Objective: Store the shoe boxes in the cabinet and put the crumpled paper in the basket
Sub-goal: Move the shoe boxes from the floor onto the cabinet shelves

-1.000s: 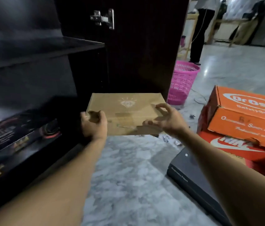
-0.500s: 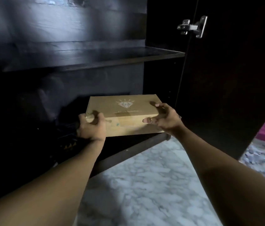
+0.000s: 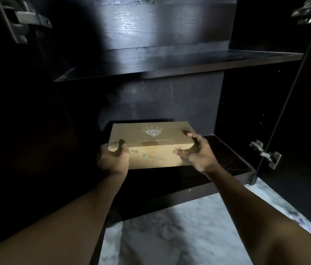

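Observation:
A tan cardboard shoe box (image 3: 151, 145) with a white diamond logo on its lid is held inside the dark cabinet, just over the bottom shelf (image 3: 225, 165). My left hand (image 3: 112, 159) grips its near left corner, thumb on the lid. My right hand (image 3: 196, 152) grips the near right corner, fingers curled over the lid edge. Whether the box rests on the shelf cannot be told. No crumpled paper or basket is in view.
An upper shelf (image 3: 179, 64) spans the cabinet above the box. The open right door (image 3: 303, 131) carries metal hinges (image 3: 265, 153); another hinge (image 3: 24, 22) sits at the upper left. Marble floor (image 3: 179, 236) lies in front. The cabinet's left side is too dark to read.
The view swung left from the floor, basket and orange boxes to face the cabinet. Both hands carried the tan box forward into the lower compartment, keeping the same grip.

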### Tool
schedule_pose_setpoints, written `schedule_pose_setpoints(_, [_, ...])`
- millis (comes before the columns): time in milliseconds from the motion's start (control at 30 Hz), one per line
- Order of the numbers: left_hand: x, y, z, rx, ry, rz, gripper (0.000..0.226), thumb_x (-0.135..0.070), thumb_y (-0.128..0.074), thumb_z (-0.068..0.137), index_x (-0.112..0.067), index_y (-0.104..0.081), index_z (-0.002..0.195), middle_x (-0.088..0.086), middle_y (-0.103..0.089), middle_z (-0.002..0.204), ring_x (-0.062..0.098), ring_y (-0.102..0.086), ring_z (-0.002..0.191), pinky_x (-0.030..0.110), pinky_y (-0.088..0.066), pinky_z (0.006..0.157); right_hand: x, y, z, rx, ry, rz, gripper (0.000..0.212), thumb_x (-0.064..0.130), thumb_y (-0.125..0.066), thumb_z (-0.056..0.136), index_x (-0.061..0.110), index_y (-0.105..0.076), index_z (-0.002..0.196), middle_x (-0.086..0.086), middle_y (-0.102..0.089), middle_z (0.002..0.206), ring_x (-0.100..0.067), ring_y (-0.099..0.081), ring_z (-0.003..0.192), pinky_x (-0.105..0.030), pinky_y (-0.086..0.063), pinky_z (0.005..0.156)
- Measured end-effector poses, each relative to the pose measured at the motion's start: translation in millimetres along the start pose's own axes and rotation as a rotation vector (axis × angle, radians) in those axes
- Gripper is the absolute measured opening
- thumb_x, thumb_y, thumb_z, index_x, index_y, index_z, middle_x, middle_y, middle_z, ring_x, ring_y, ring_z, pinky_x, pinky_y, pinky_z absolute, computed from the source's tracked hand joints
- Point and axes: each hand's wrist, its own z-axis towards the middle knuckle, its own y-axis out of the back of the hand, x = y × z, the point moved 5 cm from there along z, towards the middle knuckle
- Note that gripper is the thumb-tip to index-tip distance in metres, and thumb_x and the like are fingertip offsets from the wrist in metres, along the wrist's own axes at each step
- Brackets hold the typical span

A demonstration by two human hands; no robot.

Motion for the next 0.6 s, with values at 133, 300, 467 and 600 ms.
schedule_pose_setpoints(133, [4, -9, 7, 0.070, -0.013, -0.001, 0.052, -0.025, -0.064, 0.091, -0.013, -0.048, 0.140, 0.015, -0.056, 0.134, 0.036, -0.053, 0.123, 0.037, -0.043, 0.101, -2, -9, 15, -0.046, 0.004, -0.018, 0.079, 0.014, -0.089, 0.067, 0.021, -0.050, 0.135, 0.000, -0.035, 0.138, -0.014, -0.043, 0.128, -0.012, -0.040, 0.100])
schedule_pose_setpoints(300, [12, -18, 10, 0.200, -0.132, 0.217, 0.069, -0.027, -0.061, 0.092, -0.017, -0.029, 0.152, 0.021, -0.040, 0.143, 0.040, -0.044, 0.128, 0.042, -0.038, 0.105, -2, -25, 25, -0.101, -0.004, -0.055, 0.085, 0.009, -0.083, 0.075, 0.019, -0.037, 0.146, -0.003, -0.033, 0.140, -0.016, -0.040, 0.128, -0.003, -0.037, 0.090])
schedule_pose_setpoints(467, [17, -22, -5, 0.268, -0.419, 0.582, 0.081, -0.043, -0.058, 0.087, -0.022, -0.017, 0.154, 0.015, -0.002, 0.159, 0.035, -0.012, 0.144, 0.049, -0.029, 0.113, -2, -40, 26, -0.111, -0.072, -0.155, 0.093, 0.019, -0.079, 0.082, 0.032, -0.020, 0.152, -0.009, -0.011, 0.150, -0.025, -0.027, 0.131, -0.005, -0.046, 0.057])
schedule_pose_setpoints(600, [29, -27, -10, 0.396, -0.403, 0.684, 0.084, -0.045, -0.053, 0.090, -0.025, -0.003, 0.155, 0.002, 0.012, 0.163, 0.024, 0.006, 0.149, 0.046, -0.015, 0.118, -1, -41, 28, -0.175, -0.044, -0.405, 0.108, 0.041, -0.079, 0.079, 0.035, -0.003, 0.156, -0.011, -0.012, 0.145, -0.028, -0.022, 0.130, -0.024, -0.050, 0.088])
